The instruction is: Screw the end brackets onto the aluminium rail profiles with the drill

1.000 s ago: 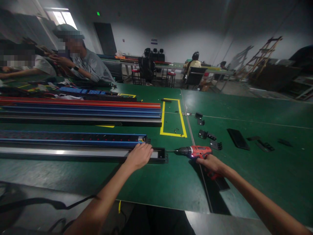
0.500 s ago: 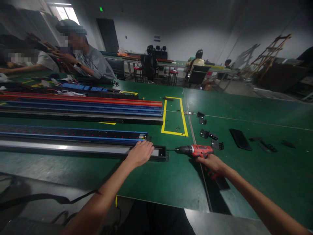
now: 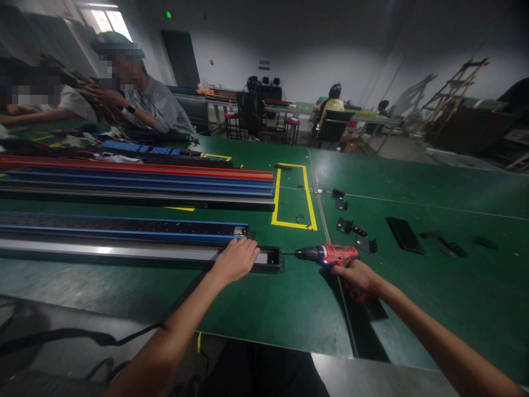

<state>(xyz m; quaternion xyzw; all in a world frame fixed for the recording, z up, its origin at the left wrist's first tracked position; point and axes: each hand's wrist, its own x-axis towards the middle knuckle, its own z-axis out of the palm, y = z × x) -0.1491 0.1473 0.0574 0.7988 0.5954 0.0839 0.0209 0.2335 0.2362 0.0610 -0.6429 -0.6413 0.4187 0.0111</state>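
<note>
In the head view, my left hand presses down over the near long black-and-silver metal channel, close to its right end. Its fingers curl over the far side, and the fingertips lie near the blue-edged channel just behind. My right hand is wrapped round the grip of a red and black cordless drill, which lies level and points left. The drill's long thin bit reaches the black end cap of the near channel; the exact contact point is too small to make out.
Red, blue and black channels lie stacked farther back. A yellow tape rectangle marks the green table. To the right are several black brackets and a flat black slab. A co-worker sits across at left.
A small light now glows on the drill beneath its chuck. Both hands, the drill and the channel keep almost the same positions; the view shifts very slightly.
</note>
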